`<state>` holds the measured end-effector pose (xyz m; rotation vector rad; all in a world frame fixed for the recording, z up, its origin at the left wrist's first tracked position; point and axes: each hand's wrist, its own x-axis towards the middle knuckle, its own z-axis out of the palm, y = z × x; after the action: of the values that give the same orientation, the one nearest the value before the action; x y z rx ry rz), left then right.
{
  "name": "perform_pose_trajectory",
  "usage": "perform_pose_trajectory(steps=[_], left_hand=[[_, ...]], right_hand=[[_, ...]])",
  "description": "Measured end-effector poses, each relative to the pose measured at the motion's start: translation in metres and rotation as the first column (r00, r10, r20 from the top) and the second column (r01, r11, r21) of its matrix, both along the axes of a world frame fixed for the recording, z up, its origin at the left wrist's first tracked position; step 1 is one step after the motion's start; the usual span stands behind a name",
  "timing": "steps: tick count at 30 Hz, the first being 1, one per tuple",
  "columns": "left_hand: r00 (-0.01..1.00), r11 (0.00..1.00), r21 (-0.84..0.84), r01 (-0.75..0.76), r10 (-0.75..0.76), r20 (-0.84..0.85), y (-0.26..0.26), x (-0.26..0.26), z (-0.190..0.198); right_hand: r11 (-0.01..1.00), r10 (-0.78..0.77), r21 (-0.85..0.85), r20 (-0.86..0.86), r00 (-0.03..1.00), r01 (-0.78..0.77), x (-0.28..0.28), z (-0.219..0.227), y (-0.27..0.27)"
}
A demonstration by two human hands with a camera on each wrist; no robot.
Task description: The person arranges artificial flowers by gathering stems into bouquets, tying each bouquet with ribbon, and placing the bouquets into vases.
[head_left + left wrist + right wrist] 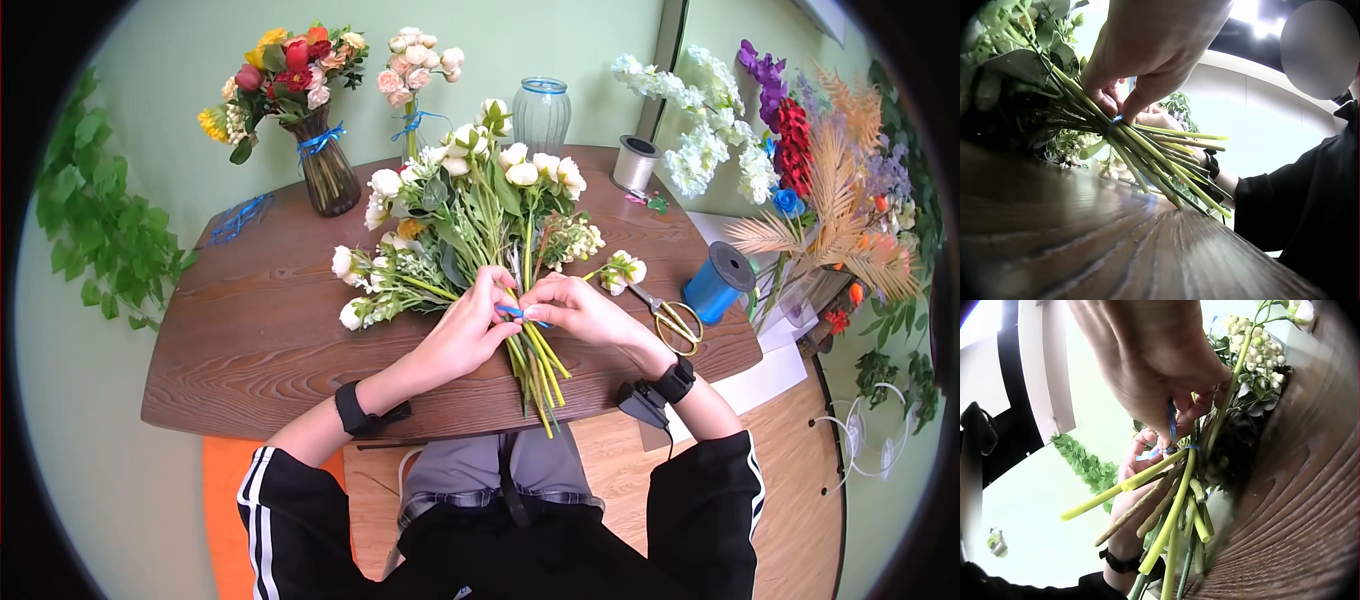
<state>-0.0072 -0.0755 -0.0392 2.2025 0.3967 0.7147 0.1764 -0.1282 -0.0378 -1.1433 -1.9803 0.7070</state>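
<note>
A bouquet of white artificial flowers (pixel 522 174) and greenery lies over the table, its green stems (pixel 545 375) pointing toward the person. Where the stems cross, a thin blue ribbon (pixel 1172 422) goes round them. My left hand (pixel 465 325) pinches the ribbon from the left side, thumb and fingertips right at the stems. From the right, my right hand (pixel 578 308) pinches another part of the ribbon close by. In the left wrist view the blue band (pixel 1114 123) sits against the bundled stems; fingers partly hide the crossing of the ribbon.
Gold-handled scissors (pixel 677 325) and a blue ribbon spool (pixel 718 283) lie right of the bouquet, near a loose white flower (pixel 622 272). Behind stand a dark vase (pixel 328 170) of mixed flowers, a clear glass vase (pixel 541 115) and a white ribbon spool (pixel 635 165).
</note>
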Motion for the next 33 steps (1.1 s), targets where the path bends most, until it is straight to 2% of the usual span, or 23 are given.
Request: perform_pose_trajectory(steps=[4, 7, 10, 11, 14, 18, 21, 27, 33], left_hand=[[0.996, 0.987, -0.131, -0.089, 0.087, -0.023, -0.005, 0.002, 0.004], [0.958, 0.962, 0.028, -0.272, 0.268, 0.100, -0.004, 0.002, 0.011], [0.980, 0.926, 0.322, -0.196, 0.193, 0.042, -0.003, -0.004, 0.009], [0.979, 0.916, 0.346, -0.205, 0.184, 0.091, -0.009, -0.004, 0.010], [0.978, 0.787, 0.583, -0.202, 0.192, 0.080, -0.014, -0.005, 0.009], [0.970, 0.667, 0.708, -0.234, 0.209, 0.124, -0.015, 0.000, 0.004], [0.959, 0.619, 0.739, -0.267, 0.246, 0.140, -0.014, 0.003, 0.002], [0.964, 0.595, 0.764, -0.251, 0.221, 0.144, -0.015, 0.006, 0.000], [0.975, 0.677, 0.711, -0.191, 0.214, 0.058, -0.014, -0.002, 0.003]], right_hand=[[0.955, 0.015, -0.286, -0.231, 0.973, -0.082, 0.001, -0.004, 0.002], [0.888, -0.043, -0.440, -0.368, 0.929, -0.133, 0.000, -0.005, -0.003], [0.864, -0.105, -0.486, -0.430, 0.897, -0.132, 0.001, -0.005, -0.005], [0.854, -0.114, -0.499, -0.453, 0.884, -0.146, 0.002, -0.007, -0.004], [0.842, -0.133, -0.520, -0.462, 0.877, -0.146, 0.001, -0.006, -0.004], [0.826, -0.144, -0.545, -0.446, 0.883, -0.141, 0.003, -0.008, -0.001], [0.834, -0.142, -0.534, -0.450, 0.882, -0.138, 0.001, -0.004, -0.003], [0.822, -0.169, -0.552, -0.471, 0.866, -0.140, 0.003, -0.007, -0.001], [0.852, -0.116, -0.506, -0.432, 0.894, -0.134, 0.006, -0.003, -0.001]])
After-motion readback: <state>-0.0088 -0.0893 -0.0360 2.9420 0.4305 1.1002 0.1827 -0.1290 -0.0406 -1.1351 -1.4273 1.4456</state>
